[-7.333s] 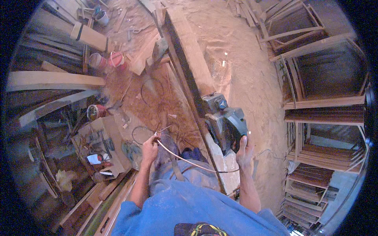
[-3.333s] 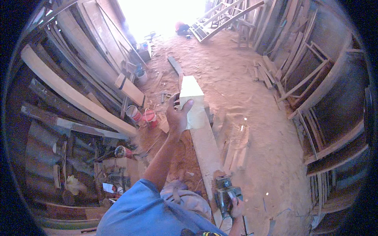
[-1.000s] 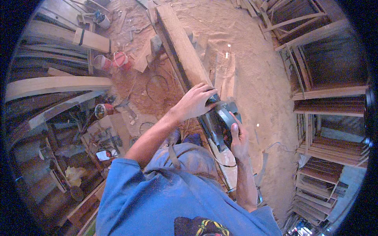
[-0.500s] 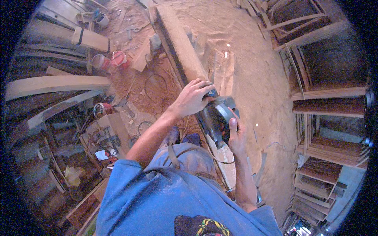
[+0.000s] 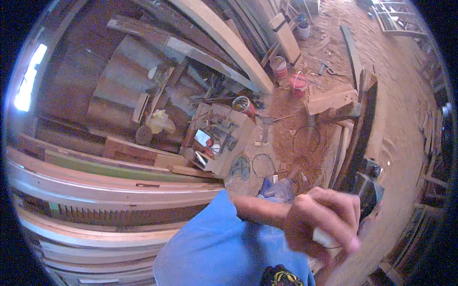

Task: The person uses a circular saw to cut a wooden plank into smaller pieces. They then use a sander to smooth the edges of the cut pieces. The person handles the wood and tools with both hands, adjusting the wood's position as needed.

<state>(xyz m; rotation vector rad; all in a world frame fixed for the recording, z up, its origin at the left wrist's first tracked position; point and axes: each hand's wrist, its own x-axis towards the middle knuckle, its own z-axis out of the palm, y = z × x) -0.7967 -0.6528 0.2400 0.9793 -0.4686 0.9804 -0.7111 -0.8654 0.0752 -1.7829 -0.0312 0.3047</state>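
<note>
My left hand (image 5: 322, 219) is raised close to the view, slightly blurred. Its fingers are loosely bent, with a gap between forefinger and thumb, and no object shows in it. Beyond it the dark body of an electric planer (image 5: 367, 188) rests at the near end of a long timber beam (image 5: 362, 128), whose side is dark. A small part of my right hand (image 5: 365, 226) shows against the planer's near side; its fingers are hidden behind my left hand.
Stacked boards (image 5: 119, 190) fill the left. A wooden box (image 5: 234, 138) with tools stands left of my feet, near a red bucket (image 5: 298, 82) and a pale curved beam (image 5: 229, 43). Sawdust covers the floor (image 5: 396, 100). A block (image 5: 334, 99) lies beside the timber.
My left hand has let go of the planer and come up toward me. The view has swung left, so the planer and beam now lie farther right.
</note>
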